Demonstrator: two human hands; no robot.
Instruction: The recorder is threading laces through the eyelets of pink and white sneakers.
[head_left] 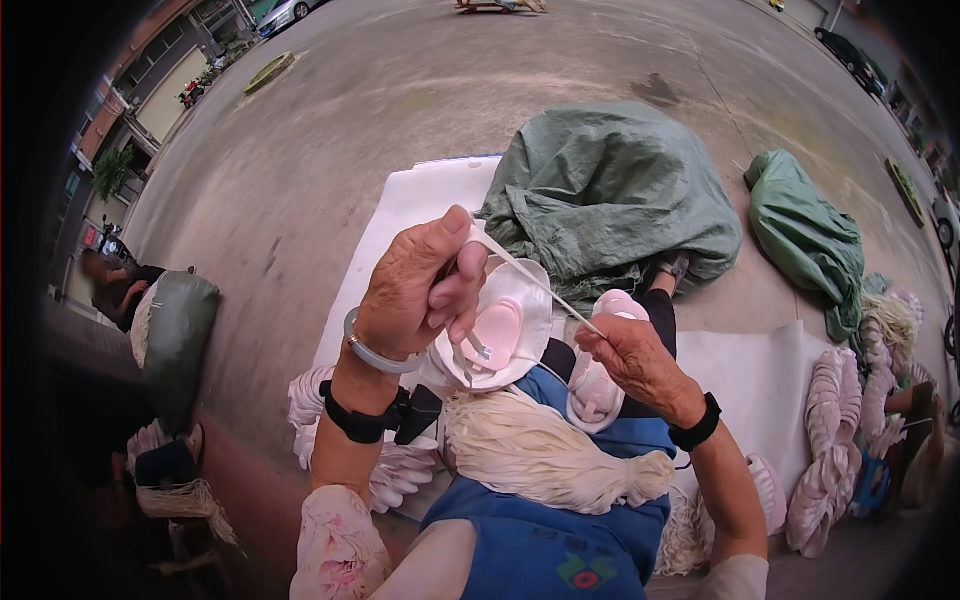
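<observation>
One white cord (535,281), I see remotely, is pinched by left hand (420,285) and right hand (640,365); pale strands (550,455) reach the apron's (525,545) right edge.

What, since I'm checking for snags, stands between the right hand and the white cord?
Nothing visible: the right hand pinches the white cord, which runs straight up to the left hand.

Grey concrete ground (320,150) carries white sheeting (425,195) and, at right, a green sack (803,225).
</observation>
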